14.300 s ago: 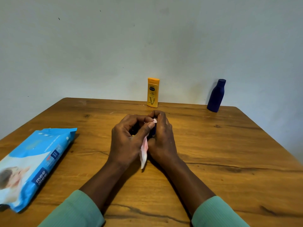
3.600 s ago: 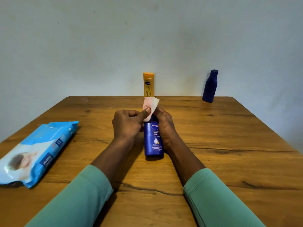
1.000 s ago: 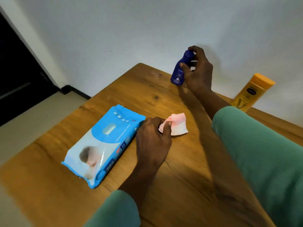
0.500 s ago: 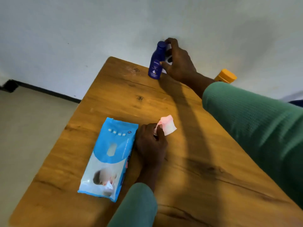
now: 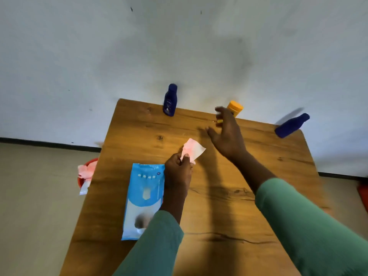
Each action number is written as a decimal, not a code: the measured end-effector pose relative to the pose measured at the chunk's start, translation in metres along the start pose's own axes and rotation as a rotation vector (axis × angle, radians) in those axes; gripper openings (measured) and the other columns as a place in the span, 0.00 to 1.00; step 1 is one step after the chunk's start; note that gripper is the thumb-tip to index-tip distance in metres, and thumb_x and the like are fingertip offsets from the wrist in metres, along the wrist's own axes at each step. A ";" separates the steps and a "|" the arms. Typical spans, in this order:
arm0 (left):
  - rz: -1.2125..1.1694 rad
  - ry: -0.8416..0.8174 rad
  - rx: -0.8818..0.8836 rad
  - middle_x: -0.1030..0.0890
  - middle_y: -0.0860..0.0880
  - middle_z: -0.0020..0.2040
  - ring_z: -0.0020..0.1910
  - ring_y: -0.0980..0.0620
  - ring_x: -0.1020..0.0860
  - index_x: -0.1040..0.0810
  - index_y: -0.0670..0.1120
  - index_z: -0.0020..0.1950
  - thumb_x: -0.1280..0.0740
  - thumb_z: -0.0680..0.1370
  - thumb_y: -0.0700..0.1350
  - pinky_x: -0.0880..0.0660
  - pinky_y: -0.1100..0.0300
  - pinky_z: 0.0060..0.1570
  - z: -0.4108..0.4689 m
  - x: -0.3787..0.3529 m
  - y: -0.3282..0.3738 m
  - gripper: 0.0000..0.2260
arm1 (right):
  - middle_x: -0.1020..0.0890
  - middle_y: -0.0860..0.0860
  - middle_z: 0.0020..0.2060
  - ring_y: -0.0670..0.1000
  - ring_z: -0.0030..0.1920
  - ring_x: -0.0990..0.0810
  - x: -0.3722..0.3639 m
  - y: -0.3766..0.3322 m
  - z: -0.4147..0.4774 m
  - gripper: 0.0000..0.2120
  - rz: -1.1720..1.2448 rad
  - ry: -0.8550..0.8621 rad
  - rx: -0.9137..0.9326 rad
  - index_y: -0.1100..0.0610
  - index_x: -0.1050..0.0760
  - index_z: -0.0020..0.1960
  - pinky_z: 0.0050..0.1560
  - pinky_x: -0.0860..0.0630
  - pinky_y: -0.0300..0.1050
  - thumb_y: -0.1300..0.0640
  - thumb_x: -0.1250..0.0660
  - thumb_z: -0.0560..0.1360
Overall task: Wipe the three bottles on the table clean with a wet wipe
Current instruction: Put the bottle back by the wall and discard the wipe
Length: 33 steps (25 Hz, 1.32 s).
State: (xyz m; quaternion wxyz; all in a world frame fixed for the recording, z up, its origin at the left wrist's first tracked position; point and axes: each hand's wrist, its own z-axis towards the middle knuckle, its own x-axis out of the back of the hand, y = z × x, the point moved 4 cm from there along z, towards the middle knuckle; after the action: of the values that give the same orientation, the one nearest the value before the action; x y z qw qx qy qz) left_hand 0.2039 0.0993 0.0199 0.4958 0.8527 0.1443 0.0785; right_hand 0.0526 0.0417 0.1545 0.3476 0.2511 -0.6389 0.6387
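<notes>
Pink wet wipe (image 5: 192, 150) pinched in left hand (image 5: 177, 170); right hand (image 5: 226, 134) spread (blurred) before yellow bottle (image 5: 235, 109).

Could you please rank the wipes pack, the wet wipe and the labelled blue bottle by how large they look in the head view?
1. wipes pack, clearly largest, though nearest the camera.
2. and 3. wet wipe and labelled blue bottle look alike; the bottle stands farther away, so unranked.

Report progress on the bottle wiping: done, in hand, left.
Done, apparently: the small blue bottle stands released at the table's far edge. In hand: the left hand pinches the pink wipe beside the wipes pack; the right hand, open, reaches toward the yellow bottle. Left: that bottle and the dark blue bottle at the far right.
</notes>
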 end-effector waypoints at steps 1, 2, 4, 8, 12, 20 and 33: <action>-0.075 -0.015 0.012 0.13 0.44 0.41 0.34 0.51 0.15 0.16 0.42 0.57 0.30 0.81 0.43 0.15 0.52 0.41 -0.004 0.004 0.013 0.07 | 0.26 0.56 0.70 0.55 0.63 0.22 0.003 0.002 -0.017 0.30 0.042 0.023 -0.043 0.54 0.34 0.77 0.55 0.22 0.48 0.57 0.27 0.79; -0.112 -0.019 0.004 0.14 0.43 0.39 0.32 0.53 0.17 0.16 0.43 0.55 0.29 0.81 0.42 0.17 0.55 0.39 -0.009 0.013 0.028 0.05 | 0.25 0.55 0.69 0.54 0.62 0.21 0.005 0.002 -0.033 0.28 0.085 0.038 -0.075 0.54 0.33 0.76 0.53 0.23 0.46 0.57 0.27 0.79; -0.113 -0.017 -0.042 0.15 0.42 0.38 0.30 0.52 0.19 0.16 0.46 0.50 0.30 0.81 0.41 0.21 0.57 0.37 -0.020 0.041 0.061 0.03 | 0.25 0.54 0.69 0.52 0.61 0.20 0.004 -0.005 -0.059 0.26 0.174 0.039 -0.114 0.53 0.30 0.75 0.51 0.23 0.44 0.57 0.28 0.79; 0.044 0.036 -0.136 0.13 0.41 0.47 0.39 0.51 0.15 0.18 0.43 0.59 0.30 0.81 0.42 0.18 0.58 0.38 -0.034 0.131 0.112 0.07 | 0.24 0.50 0.65 0.48 0.58 0.20 -0.025 -0.037 -0.108 0.21 0.336 -0.002 -0.120 0.49 0.28 0.71 0.53 0.18 0.49 0.57 0.29 0.80; 0.159 0.080 -0.172 0.14 0.43 0.55 0.48 0.46 0.14 0.20 0.46 0.64 0.28 0.81 0.43 0.16 0.54 0.45 -0.043 0.236 0.131 0.12 | 0.21 0.52 0.62 0.53 0.55 0.18 -0.082 -0.090 -0.141 0.17 0.430 -0.157 -0.123 0.55 0.24 0.68 0.57 0.19 0.57 0.62 0.30 0.80; 0.254 0.165 -0.025 0.17 0.38 0.55 0.52 0.40 0.16 0.20 0.44 0.57 0.27 0.78 0.34 0.17 0.57 0.43 0.022 0.421 0.093 0.10 | 0.21 0.53 0.64 0.50 0.55 0.20 -0.247 -0.224 -0.178 0.19 0.279 -0.544 0.019 0.54 0.24 0.69 0.56 0.24 0.41 0.58 0.29 0.79; 0.630 -0.116 0.230 0.13 0.44 0.54 0.51 0.44 0.15 0.14 0.46 0.55 0.28 0.79 0.37 0.16 0.48 0.54 0.260 0.518 -0.012 0.08 | 0.32 0.59 0.77 0.59 0.75 0.29 -0.548 -0.210 -0.142 0.31 0.131 -0.693 -0.602 0.57 0.37 0.81 0.74 0.34 0.47 0.53 0.31 0.81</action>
State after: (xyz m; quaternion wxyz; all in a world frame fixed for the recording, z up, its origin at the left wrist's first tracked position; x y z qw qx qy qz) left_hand 0.7643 0.0584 -0.1240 0.3552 0.9087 -0.1469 0.1626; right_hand 0.5770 0.1025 -0.1384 0.1297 0.2968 -0.8889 0.3240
